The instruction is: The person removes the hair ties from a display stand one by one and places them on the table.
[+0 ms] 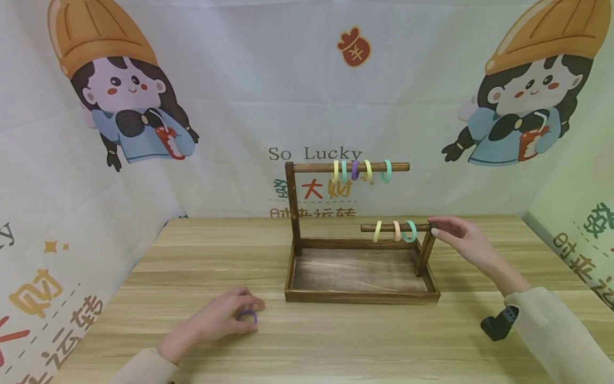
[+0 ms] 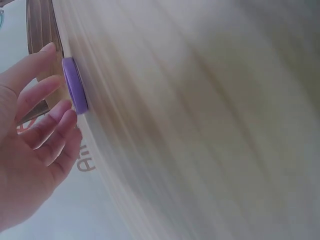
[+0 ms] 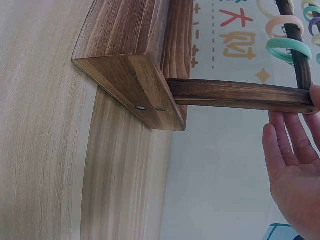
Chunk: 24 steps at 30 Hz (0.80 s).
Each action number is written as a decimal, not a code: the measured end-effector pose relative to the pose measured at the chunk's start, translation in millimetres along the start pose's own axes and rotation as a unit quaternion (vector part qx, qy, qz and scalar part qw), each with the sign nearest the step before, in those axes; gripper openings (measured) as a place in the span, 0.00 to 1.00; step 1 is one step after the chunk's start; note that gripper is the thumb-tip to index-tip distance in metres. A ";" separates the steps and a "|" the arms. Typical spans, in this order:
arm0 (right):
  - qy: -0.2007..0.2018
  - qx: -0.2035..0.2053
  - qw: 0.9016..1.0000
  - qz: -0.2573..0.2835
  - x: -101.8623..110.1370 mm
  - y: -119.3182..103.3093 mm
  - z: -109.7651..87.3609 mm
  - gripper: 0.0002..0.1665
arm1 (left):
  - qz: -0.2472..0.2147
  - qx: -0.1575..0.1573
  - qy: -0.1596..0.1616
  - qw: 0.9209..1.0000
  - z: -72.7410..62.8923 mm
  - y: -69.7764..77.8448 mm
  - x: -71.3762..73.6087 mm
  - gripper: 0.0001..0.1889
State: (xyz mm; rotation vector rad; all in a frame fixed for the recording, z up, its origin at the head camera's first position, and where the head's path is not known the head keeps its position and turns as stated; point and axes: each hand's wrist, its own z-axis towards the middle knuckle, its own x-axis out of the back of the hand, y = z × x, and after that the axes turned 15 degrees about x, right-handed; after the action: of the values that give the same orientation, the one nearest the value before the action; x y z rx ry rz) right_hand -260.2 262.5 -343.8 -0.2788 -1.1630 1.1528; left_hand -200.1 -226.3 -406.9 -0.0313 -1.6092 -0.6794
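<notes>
Left hand [image 1: 224, 317] beside smooth purple ring [image 2: 75, 86]

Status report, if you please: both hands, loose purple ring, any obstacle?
Left hand at loose purple ring, no clear grip. Right hand holding wooden stand at lower rail's corner. Ring lying on table. No obstacle seen between ring and stand.

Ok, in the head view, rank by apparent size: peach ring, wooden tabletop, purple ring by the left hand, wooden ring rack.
1. Wooden tabletop
2. Wooden ring rack
Unsure: peach ring, purple ring; left hand partly hides the latter, nearer the camera.
</notes>
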 end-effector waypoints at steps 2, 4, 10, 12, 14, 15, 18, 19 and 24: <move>-0.001 -0.002 1.000 -0.001 0.3 0.2 0.0 0.30 | 0.005 -0.001 0.014 1.000 2.7 2.4 -0.9 0.23; 0.000 -0.003 1.000 -0.001 0.5 0.3 -0.1 0.29 | 0.008 -0.002 0.027 1.000 5.4 5.3 -1.2 0.23; -0.001 -0.003 1.000 -0.006 0.6 0.2 0.2 0.29 | 0.012 -0.014 0.056 0.998 15.0 17.6 -1.9 0.21; -0.002 -0.004 1.000 -0.005 0.7 0.1 0.3 0.29 | 0.009 -0.023 0.063 0.998 18.7 23.1 -2.1 0.20; -0.003 -0.005 1.000 -0.005 0.8 0.1 0.3 0.29 | 0.004 -0.034 0.071 0.997 22.5 29.2 -2.4 0.20; -0.003 -0.005 1.000 -0.004 0.9 0.2 0.3 0.29 | 0.001 -0.038 0.074 0.997 24.2 32.3 -2.8 0.20; -0.003 -0.004 1.000 -0.001 0.9 0.4 0.3 0.29 | -0.015 -0.048 0.075 0.996 29.3 41.4 -4.2 0.20; -0.003 -0.003 1.000 -0.001 0.9 0.4 0.2 0.29 | -0.023 -0.050 0.073 0.996 31.0 44.3 -4.8 0.20; -0.002 0.000 1.000 -0.002 0.6 1.2 0.0 0.28 | -0.058 -0.063 0.060 0.995 39.5 57.2 -8.1 0.19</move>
State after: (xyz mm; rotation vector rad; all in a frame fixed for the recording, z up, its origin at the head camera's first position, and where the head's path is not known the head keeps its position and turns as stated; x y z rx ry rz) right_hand -260.9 263.6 -344.3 -0.2750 -1.1664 1.1489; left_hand -211.2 -159.0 -391.1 0.0112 -1.4595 -0.8564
